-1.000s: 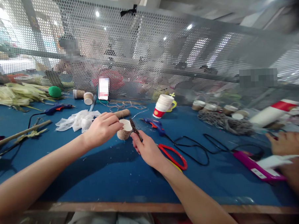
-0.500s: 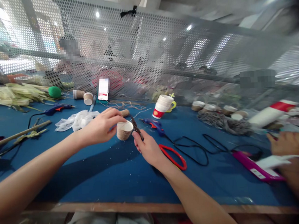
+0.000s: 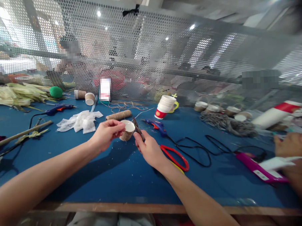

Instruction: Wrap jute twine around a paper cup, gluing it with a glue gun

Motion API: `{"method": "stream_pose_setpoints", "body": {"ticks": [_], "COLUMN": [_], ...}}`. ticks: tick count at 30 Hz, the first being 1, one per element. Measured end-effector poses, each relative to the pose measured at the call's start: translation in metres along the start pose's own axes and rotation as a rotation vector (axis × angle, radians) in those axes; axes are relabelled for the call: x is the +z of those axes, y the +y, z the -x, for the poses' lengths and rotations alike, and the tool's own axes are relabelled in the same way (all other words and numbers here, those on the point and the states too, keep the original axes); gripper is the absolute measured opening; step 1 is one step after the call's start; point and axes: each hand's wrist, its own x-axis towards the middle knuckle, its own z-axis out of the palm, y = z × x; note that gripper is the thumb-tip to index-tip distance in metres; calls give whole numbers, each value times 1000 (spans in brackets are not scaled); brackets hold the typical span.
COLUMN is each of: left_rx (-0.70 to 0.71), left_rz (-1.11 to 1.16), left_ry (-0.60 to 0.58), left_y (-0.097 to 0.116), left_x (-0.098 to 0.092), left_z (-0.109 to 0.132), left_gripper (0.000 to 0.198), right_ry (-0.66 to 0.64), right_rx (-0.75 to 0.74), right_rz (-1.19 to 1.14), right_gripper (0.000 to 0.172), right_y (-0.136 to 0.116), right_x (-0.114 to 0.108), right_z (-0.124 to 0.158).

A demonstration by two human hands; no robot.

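Observation:
A small twine-wrapped paper cup (image 3: 126, 136) with a white inside sits in front of me, mouth up. My left hand (image 3: 107, 134) is closed, thumb and forefinger pinched at the cup's left rim. In my right hand (image 3: 150, 148) are dark-jawed pliers (image 3: 137, 125), their tip beside the cup's right rim. A thin pale strand crosses the cup's mouth between fingers and pliers; which part is gripped is too small to tell. Behind the cup lies a brown roll wound with twine (image 3: 119, 115). Just past the pliers rests a blue glue gun (image 3: 155, 125).
Red scissor handles (image 3: 175, 157) lie beside my right forearm. White cloth (image 3: 82, 121), a second glue gun (image 3: 59, 109) and a stick (image 3: 21, 134) are at left. Stacked paper cups (image 3: 163, 107) stand behind. A purple power strip (image 3: 258, 170) and another person's hand (image 3: 292, 145) are at right.
My left hand has turned and drawn lower, from over the cup's rim to a pinch at its left side, uncovering the twine roll. My right hand with the pliers has hardly moved.

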Motion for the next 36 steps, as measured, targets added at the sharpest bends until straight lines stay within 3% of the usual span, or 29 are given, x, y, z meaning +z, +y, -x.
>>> {"method": "stream_pose_setpoints", "body": {"ticks": [2, 4, 6, 8, 10, 12, 15, 17, 19, 22, 25, 27, 29, 33, 36], "left_rx": [-206, -160, 115, 494, 791, 966, 1101, 1099, 978, 506, -82, -236, -143, 228, 472], "left_rz": [201, 143, -171, -624, -1007, -1222, -1262, -1170, -1005, -575, -13, 193, 142, -281, -513], "left_ry": [-84, -135, -158, -175, -164, -114, -47, -27, 10, 76, 10, -34, -2, 115, 119], "left_y": [0, 5, 13, 20, 22, 19, 11, 7, 6, 4, 1, 0, 1, 6, 8], "left_x": [4, 1, -6, -13, -18, -20, -21, -20, -17, -7, 3, 4, 1, -8, -10], "left_z": [1, 0, -1, -2, -3, -5, -8, -8, -6, -1, 2, 0, -2, -5, -3], "left_gripper": [17, 17, 22, 29, 23, 12, 14, 17, 17, 19, 24, 25, 22, 14, 14], "right_ry": [6, 8, 5, 0, -7, -15, -25, -30, -27, 0, 23, 15, -23, -123, -142], "right_rx": [-7, -14, -12, 3, 24, 36, 36, 28, 17, 1, 2, 9, 13, -10, -4], "right_rz": [34, 40, 19, -2, -11, -22, -45, -48, -42, -15, 44, 55, 16, -42, -36], "right_gripper": [30, 30, 31, 32, 33, 34, 35, 35, 35, 35, 33, 32, 32, 32, 33], "right_y": [0, 1, 2, 4, 5, 6, 6, 6, 5, 3, 2, 2, 3, 5, 4], "right_x": [0, 0, -1, -1, -1, -1, 0, 1, 2, 2, 1, 0, 0, 2, 4], "right_z": [0, 0, -1, -2, -3, -3, -2, -1, -1, -1, -2, -2, -2, -1, 1]}}
